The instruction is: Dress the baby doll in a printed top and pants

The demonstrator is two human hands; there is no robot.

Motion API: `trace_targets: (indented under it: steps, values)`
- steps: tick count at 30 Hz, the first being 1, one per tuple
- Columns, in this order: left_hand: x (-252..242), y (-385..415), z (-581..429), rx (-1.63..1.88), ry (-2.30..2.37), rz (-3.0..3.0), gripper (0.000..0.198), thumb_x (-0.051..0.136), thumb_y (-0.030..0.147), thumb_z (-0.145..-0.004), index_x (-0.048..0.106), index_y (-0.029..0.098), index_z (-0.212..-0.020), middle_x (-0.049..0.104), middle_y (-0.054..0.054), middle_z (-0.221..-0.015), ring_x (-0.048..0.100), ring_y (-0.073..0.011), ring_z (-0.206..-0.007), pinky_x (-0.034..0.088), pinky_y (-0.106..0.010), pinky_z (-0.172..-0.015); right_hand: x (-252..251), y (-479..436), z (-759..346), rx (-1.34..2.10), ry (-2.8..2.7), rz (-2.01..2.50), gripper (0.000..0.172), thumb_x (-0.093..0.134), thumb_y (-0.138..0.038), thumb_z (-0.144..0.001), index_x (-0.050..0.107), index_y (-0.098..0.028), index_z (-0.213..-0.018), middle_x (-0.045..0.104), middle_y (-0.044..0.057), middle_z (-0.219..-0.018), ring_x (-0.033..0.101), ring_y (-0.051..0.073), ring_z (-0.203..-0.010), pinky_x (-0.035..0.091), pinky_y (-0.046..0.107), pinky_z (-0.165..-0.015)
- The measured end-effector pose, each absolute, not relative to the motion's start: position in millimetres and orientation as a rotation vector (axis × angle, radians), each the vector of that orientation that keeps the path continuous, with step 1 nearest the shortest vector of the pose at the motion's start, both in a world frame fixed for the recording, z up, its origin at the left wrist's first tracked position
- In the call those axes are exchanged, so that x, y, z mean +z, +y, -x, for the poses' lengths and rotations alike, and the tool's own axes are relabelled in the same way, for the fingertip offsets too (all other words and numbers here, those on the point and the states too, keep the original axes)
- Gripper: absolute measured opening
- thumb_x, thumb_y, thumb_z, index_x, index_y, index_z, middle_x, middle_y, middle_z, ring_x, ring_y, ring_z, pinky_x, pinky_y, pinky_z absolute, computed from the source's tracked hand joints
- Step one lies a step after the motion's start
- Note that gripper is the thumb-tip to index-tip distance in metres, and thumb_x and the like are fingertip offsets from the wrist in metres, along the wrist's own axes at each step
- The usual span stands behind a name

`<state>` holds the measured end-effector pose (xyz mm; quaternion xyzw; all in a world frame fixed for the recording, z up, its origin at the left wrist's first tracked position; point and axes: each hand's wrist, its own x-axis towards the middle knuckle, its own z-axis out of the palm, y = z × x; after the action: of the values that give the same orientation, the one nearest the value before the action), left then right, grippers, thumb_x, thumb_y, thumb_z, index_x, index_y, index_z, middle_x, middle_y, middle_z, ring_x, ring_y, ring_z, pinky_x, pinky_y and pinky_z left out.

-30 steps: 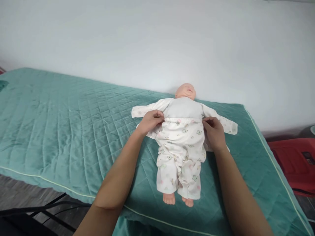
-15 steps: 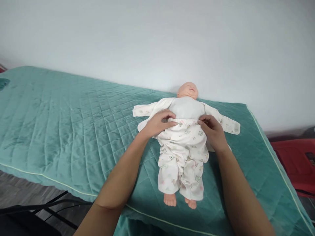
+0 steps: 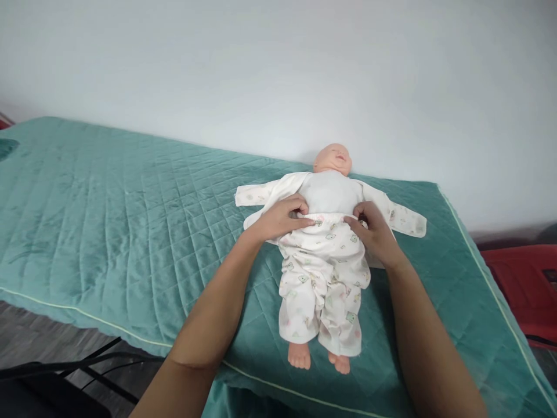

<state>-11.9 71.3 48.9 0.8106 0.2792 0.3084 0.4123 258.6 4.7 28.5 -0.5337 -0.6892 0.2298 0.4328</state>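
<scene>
Doll (image 3: pixel 329 194), where do we have it?

On our green bed (image 3: pixel 108 220), by the wall (image 3: pixel 261 69), flat on its back. We think that makes its middle easy to reach.

And its pants (image 3: pixel 324 290)?

On its legs. Our left hand (image 3: pixel 281 219) and right hand (image 3: pixel 375 233) each pinch the waistband (image 3: pixel 329 218) with curled fingers, one at each side. We think that way it sits even.

We find no text, label, brand or number that reads. The doll's trousers (image 3: pixel 324 278) carry small printed motifs, pictures only, with no letters we can make out. The dark patch on the red object (image 3: pixel 517 284) at the right edge is too small to read.
</scene>
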Motion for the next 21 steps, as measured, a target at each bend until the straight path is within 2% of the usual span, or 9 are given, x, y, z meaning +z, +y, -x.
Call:
trace_targets:
  steps: [9,13,17,21]
  values:
    - [52.3,71.6,16.5,0.654,0.643,-2.067,0.028,0.068,0.047,-0.089,0.064,0.02,-0.082,0.051,-0.002,-0.098,0.051,-0.0178,-0.094,0.039,-0.031,-0.084,36.9,2.5,-260.5,0.566,-1.836,1.285,0.028,0.066,-0.045,-0.093,0.051,-0.025,-0.081,0.045,0.001,-0.089,0.046,0.019,-0.082,0.039,0.034,-0.071]
    - [55.7,70.8,18.1,0.631,0.615,-2.077,0.029,0.066,0.046,-0.09,0.061,0.02,-0.08,0.049,-0.002,-0.097,0.05,-0.0178,-0.094,0.039,-0.03,-0.085,36.8,2.4,-264.9,0.631,-1.855,1.269,0.027,0.066,-0.044,-0.094,0.054,-0.024,-0.079,0.046,0.002,-0.09,0.048,0.019,-0.086,0.039,0.034,-0.074]
    - [55.7,71.5,19.1,0.629,0.602,-2.082,0.033,0.067,0.047,-0.089,0.056,0.019,-0.075,0.049,-0.002,-0.097,0.05,-0.0177,-0.092,0.039,-0.031,-0.083,36.9,1.6,-265.5,0.672,-1.837,1.252,0.035,0.067,-0.045,-0.093,0.052,-0.023,-0.072,0.046,0.002,-0.092,0.048,0.018,-0.088,0.04,0.033,-0.074]
    - [50.0,73.2,16.6,0.716,0.652,-2.058,0.038,0.067,0.048,-0.088,0.049,0.019,-0.069,0.05,-0.001,-0.087,0.049,-0.0173,-0.084,0.038,-0.03,-0.077,37.0,1.7,-264.8,0.712,-1.8,1.253,0.044,0.069,-0.049,-0.091,0.047,-0.021,-0.065,0.048,0.002,-0.093,0.049,0.018,-0.088,0.041,0.032,-0.074]
